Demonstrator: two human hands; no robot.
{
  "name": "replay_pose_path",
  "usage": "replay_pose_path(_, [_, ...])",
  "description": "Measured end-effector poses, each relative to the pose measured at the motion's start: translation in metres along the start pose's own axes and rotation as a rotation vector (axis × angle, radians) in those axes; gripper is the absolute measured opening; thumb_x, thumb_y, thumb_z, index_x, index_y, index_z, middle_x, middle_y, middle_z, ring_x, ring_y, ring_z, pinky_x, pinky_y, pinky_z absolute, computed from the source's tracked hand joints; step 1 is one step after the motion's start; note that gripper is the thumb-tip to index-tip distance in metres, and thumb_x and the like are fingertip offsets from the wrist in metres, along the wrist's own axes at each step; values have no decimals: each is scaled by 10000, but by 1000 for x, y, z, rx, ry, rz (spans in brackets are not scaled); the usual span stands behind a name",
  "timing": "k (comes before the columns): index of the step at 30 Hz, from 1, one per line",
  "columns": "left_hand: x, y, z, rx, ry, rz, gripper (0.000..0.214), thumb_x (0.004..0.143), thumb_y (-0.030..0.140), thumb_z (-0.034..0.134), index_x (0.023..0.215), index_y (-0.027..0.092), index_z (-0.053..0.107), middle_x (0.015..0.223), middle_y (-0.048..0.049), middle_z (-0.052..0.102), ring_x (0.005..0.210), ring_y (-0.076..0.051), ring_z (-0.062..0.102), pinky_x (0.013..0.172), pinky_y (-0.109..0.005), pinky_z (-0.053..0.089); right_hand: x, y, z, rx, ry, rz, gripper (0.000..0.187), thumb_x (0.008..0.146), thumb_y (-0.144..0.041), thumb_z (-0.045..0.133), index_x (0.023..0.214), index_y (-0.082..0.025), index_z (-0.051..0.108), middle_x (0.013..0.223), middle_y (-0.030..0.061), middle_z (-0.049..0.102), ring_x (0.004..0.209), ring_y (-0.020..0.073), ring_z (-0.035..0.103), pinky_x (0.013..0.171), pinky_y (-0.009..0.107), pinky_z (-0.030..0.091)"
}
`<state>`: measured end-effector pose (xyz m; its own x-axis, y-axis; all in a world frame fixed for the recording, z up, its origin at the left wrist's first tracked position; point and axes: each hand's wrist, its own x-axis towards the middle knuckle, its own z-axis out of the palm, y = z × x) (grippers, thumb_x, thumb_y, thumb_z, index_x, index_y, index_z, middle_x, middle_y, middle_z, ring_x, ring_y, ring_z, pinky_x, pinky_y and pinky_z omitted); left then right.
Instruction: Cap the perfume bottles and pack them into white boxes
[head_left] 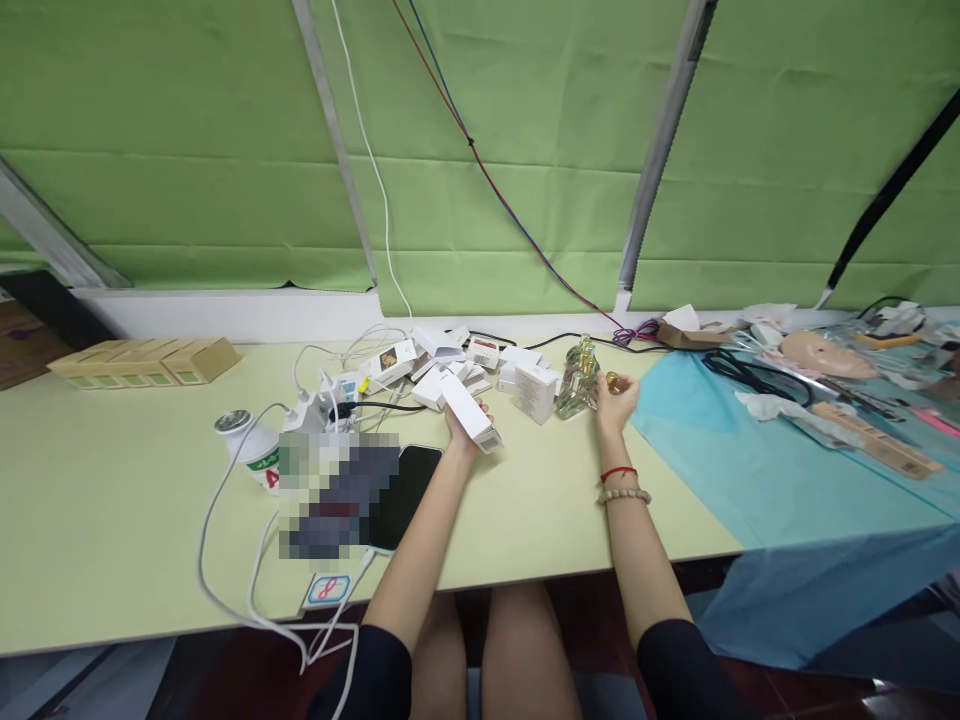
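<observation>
A slim white box (466,410) lies slanted in my left hand (462,438), its end flap facing me and my fingers wrapped beneath it. My right hand (617,407) is closed round a small glass bottle with a gold cap (614,383). Just left of that hand stands a cluster of similar clear glass bottles (574,388), some with yellowish tops. A white upright box (535,393) is beside them. Behind my left hand, several small white boxes (439,342) are heaped on the table (547,510).
Left are a power strip with chargers (307,412), a white bottle (247,445), a dark phone (405,500) and a white cable (201,545). Brown cartons (150,365) sit at the far left. A blue sheet (720,470) on the right carries black cables and a mask-like form (825,355).
</observation>
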<state>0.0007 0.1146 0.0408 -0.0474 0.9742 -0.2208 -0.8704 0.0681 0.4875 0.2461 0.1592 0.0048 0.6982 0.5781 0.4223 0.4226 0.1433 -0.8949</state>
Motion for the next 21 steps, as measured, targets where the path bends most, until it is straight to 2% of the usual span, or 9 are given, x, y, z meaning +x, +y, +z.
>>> replay_pose_path(3, [1, 0, -1, 4, -6, -4, 241, 831, 348, 368, 653, 197, 429, 505, -1, 461, 387, -121, 450, 346, -227, 325, 0, 1, 2, 113, 19, 64, 390, 760, -445, 551, 1008, -147, 509, 982, 109, 595, 895, 203, 554, 790, 334, 438])
replay_pose_path(5, [1, 0, -1, 6, -8, -3, 245, 835, 348, 364, 654, 196, 428, 505, 1, 458, 387, -116, 448, 350, -221, 318, 1, 1, 1, 135, 40, 54, 369, 744, -437, 560, 951, -133, 545, 956, 114, 611, 873, 198, 566, 769, 319, 447])
replay_pose_path(8, [1, 0, -2, -3, -13, -2, 258, 838, 367, 373, 653, 195, 425, 510, 4, 454, 381, -112, 440, 351, -219, 307, 2, 1, 0, 78, 54, 6, 343, 745, -424, 547, 903, -124, 599, 972, 126, 621, 948, 214, 551, 821, 329, 436])
replay_pose_path(13, [1, -1, -1, 1, 3, -8, 262, 843, 347, 341, 644, 195, 418, 492, 1, 436, 381, -114, 421, 344, -217, 295, 3, 3, 3, -24, -26, -24, 358, 748, -356, 534, 987, -107, 630, 1013, 141, 601, 985, 231, 523, 886, 361, 403])
replay_pose_path(18, [0, -2, 1, 39, 12, 0, 275, 832, 371, 364, 641, 189, 442, 482, 5, 455, 384, -118, 440, 348, -220, 310, 0, 2, 3, -71, -69, -47, 492, 652, -335, 660, 1067, -78, 600, 1050, 163, 575, 1013, 251, 497, 913, 364, 383])
replay_pose_path(21, [-1, -3, 2, 97, 59, 34, 309, 840, 383, 351, 637, 179, 463, 490, -1, 494, 394, -116, 473, 359, -216, 332, -2, 0, 1, -130, -63, -29, 528, 614, -370, 713, 1051, -92, 617, 1062, 165, 559, 1049, 275, 472, 960, 392, 346])
